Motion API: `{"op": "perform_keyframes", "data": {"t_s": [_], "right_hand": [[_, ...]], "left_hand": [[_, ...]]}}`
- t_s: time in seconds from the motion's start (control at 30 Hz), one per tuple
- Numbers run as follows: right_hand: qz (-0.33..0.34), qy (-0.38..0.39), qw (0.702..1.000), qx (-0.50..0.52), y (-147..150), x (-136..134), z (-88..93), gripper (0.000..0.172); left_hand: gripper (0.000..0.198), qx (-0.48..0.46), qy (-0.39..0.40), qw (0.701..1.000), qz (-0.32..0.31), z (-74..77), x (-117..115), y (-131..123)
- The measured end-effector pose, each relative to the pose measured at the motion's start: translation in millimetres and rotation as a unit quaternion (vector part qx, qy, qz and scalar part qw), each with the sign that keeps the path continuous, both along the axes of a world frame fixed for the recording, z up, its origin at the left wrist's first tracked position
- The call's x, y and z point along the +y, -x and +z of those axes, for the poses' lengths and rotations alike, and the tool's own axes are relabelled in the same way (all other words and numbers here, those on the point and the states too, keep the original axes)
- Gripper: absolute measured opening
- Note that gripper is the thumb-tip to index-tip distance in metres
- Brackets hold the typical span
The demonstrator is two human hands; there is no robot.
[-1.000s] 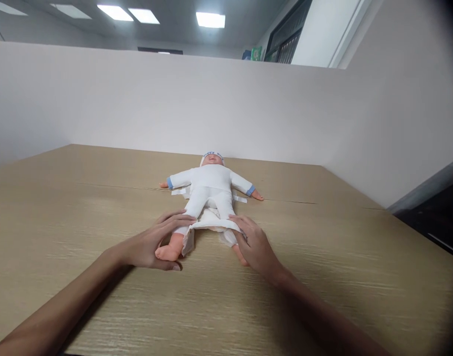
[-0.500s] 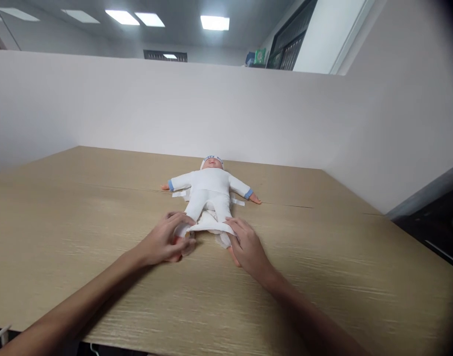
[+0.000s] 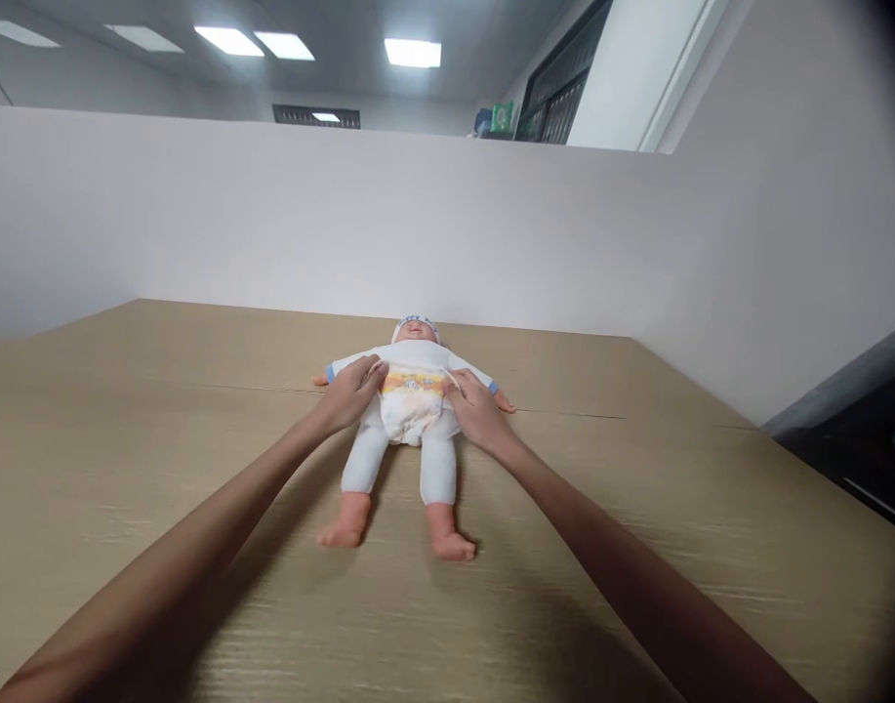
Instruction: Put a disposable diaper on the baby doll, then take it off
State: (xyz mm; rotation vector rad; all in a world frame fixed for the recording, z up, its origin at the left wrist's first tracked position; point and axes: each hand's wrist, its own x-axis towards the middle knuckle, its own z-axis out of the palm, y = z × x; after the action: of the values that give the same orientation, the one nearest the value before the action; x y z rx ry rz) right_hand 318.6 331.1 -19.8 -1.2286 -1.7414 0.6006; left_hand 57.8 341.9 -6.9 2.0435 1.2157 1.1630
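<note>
a doll (image 3: 438, 464) lies face up on a wood-grained table (image 3: 125, 439), its head toward a pale partition (image 3: 271, 225) and its bare feet (image 3: 447, 535) toward the viewer. the figure wears a white suit with blue cuffs (image 3: 494, 388) and a white cap (image 3: 416, 320) bearing blue lettering across the brow. both arms of the doll are spread outward; its legs lie straight and slightly apart.

a diaper (image 3: 412, 405) is located at the hips of the doll, its front panel raised between the legs and laid over the lower belly. a yellow-orange band (image 3: 412, 382) with small printed figures runs across the upper part of this panel.

the left hand (image 3: 357, 389) grasps one upper corner of the front panel, thumb and fingers brought together at its edge. the right hand (image 3: 474, 402) grasps the opposite upper corner in like manner, so that the panel spans the gap between the two hands. both forearms extend from the lower part of the view, one on each side of the doll's legs.

beyond the partition, lit ceiling panels (image 3: 413, 53), a green package (image 3: 503, 117) and a dark-framed window (image 3: 564, 98) are visible. a dark object at the right margin cannot be identified.
</note>
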Motion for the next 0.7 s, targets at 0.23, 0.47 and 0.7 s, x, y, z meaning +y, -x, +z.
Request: {"op": "perform_keyframes", "data": {"t_s": [0.23, 0.47, 0.7], "right_hand": [[0.04, 0.13, 0.987, 0.081, -1.8, 96.1, -19.0, 0.031], [0.092, 0.2, 0.963, 0.155, -6.7, 78.2, -28.8, 0.038], [0.142, 0.261, 0.941, 0.164, -16.1, -11.0, -5.8, 0.044]], "left_hand": [[0.052, -0.102, 0.162, 0.981, 0.014, -19.8, 68.7, -10.8], [0.072, -0.181, 0.262, 0.948, -0.015, -36.6, 50.8, -7.5], [0.064, -0.172, 0.328, 0.927, -0.066, -30.1, -19.6, 5.5]]}}
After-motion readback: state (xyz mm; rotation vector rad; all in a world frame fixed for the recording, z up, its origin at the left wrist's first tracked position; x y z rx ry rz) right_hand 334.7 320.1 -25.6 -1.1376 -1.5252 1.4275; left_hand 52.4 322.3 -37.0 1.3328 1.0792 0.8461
